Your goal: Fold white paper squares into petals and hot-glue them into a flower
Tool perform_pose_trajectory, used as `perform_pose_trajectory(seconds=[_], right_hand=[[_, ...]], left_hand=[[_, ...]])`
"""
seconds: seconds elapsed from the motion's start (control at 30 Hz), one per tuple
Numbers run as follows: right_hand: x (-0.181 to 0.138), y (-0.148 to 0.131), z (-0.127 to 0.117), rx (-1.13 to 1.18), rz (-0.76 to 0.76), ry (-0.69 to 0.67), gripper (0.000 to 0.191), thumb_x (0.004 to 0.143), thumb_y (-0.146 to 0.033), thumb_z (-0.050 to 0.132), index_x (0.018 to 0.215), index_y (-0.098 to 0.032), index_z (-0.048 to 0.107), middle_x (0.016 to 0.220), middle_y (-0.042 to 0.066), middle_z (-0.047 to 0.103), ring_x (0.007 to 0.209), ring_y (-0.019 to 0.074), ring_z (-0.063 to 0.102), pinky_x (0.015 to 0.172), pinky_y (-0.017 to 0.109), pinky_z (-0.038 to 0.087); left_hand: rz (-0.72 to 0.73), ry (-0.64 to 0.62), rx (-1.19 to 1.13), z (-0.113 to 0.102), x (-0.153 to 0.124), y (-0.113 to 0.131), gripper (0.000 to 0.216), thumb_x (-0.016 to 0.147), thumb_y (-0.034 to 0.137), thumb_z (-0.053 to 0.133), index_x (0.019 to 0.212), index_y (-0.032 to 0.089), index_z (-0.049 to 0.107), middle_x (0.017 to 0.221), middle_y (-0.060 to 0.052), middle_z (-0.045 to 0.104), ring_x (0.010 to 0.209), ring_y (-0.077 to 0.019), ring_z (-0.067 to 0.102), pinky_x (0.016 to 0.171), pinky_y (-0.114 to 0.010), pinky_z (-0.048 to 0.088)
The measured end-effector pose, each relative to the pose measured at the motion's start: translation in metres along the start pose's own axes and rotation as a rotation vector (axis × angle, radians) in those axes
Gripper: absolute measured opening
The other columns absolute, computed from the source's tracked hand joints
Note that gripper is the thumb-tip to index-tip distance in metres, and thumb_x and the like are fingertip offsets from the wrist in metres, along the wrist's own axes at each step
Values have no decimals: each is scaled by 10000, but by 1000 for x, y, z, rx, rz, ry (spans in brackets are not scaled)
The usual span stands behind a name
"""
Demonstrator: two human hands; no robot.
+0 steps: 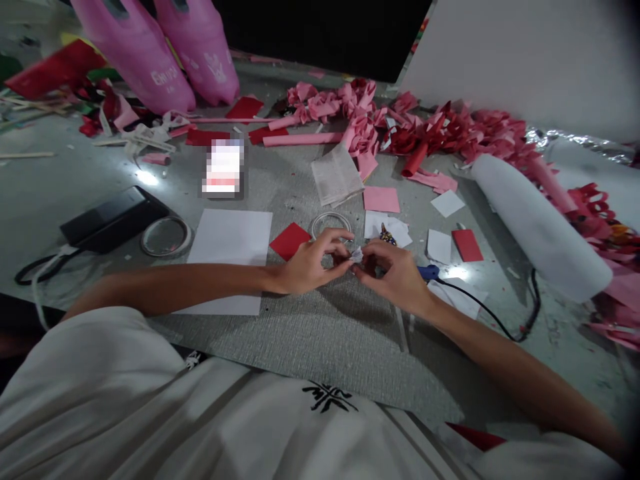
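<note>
We pinch a small crinkled white piece (356,255) between our two hands. Our left hand (310,265) grips it on one side, and our right hand (395,270) grips it on the other. The white piece is up over the gray counter (305,333), near the middle. A red paper square (290,241) lies just past our left hand, next to a big white sheet (230,243). A blue handle (429,272) with a black cord (483,305) is right beside our right hand.
</note>
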State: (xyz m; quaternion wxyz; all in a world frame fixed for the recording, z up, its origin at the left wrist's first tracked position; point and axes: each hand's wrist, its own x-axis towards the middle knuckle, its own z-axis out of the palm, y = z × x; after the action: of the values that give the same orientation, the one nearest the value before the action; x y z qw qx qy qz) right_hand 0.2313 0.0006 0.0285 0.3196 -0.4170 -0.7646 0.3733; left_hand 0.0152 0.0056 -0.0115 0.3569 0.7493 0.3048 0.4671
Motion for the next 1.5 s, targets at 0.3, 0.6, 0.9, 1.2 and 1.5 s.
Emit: perform_pose_trajectory(seconds=[0.3,0.6,0.9,1.2,1.5], right_hand=[[0,-2,-8,-47,15,48,179,869,-290,737,1020,-201,704,822,6,644,659,125,579,623,277,493],[-2,-2,-7,-14,43,33,32,891,-237,680,889,-206,687,734,-21,610,640,115,545,593,258,431],[-3,-4,-7,-26,40,23,91,910,-275,680,955,-197,685,764,-15,598,655,115,536,609,263,438],[0,-13,-17,-58,20,-7,120,854,-257,729,957,-198,713,760,-17,603,627,113,548,592,266,441],[-2,-10,-8,-65,-1,-15,32,868,-208,650,840,-196,640,681,-39,574,584,95,492,570,250,402]], left_hand=[[4,47,7,0,3,-1,457,928,257,725,1323,191,504,900,-14,733,839,-130,746,793,-241,604],[76,48,25,0,-1,-1,457,935,256,728,1333,208,508,955,-28,745,875,-138,762,836,-259,628],[95,80,14,2,-1,0,452,930,216,724,1329,191,514,920,-21,731,845,-126,751,814,-243,624],[82,93,10,3,-2,0,448,938,240,723,1329,190,511,926,-19,730,866,-131,760,823,-246,628],[133,60,45,4,-6,-2,453,954,232,697,1356,210,490,936,-22,734,864,-130,751,837,-268,629]])
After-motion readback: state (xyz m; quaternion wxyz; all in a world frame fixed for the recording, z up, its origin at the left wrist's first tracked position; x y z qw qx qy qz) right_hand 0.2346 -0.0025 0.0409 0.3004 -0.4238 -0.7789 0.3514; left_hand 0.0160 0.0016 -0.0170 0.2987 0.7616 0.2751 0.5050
